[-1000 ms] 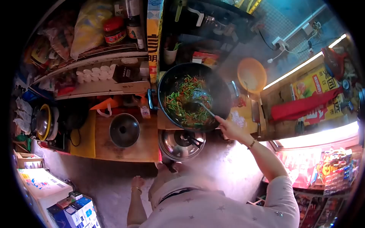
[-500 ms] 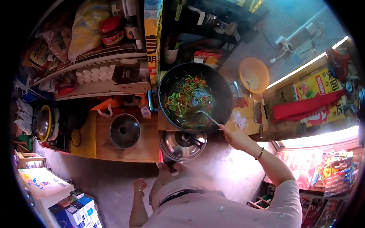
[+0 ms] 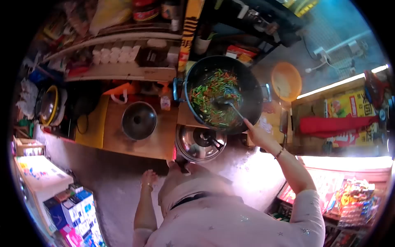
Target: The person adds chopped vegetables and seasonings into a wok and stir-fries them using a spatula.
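A large dark wok (image 3: 252, 92) with two side handles holds chopped green and red vegetables (image 3: 212, 96). My right hand (image 3: 259, 135) is closed on the handle of a metal spatula (image 3: 235, 110), whose head lies among the vegetables. A beaded bracelet is on that wrist. My left hand (image 3: 149, 179) hangs low beside my body, away from the counter, its fingers loosely apart with nothing in them. Just below the wok is a shiny pot lid (image 3: 190, 144) with a black knob.
A grey metal bowl (image 3: 139, 120) sits on the wooden counter (image 3: 113, 142) at left. Right of the wok are an orange basin (image 3: 286, 81), a cleaver (image 3: 284, 121) and a red cloth (image 3: 329, 125). Shelves (image 3: 119, 74) stand at upper left.
The whole view has shifted, so the wok and counter appear farther right and higher. My right hand has moved the spatula within the vegetables. The left hand still hangs low.
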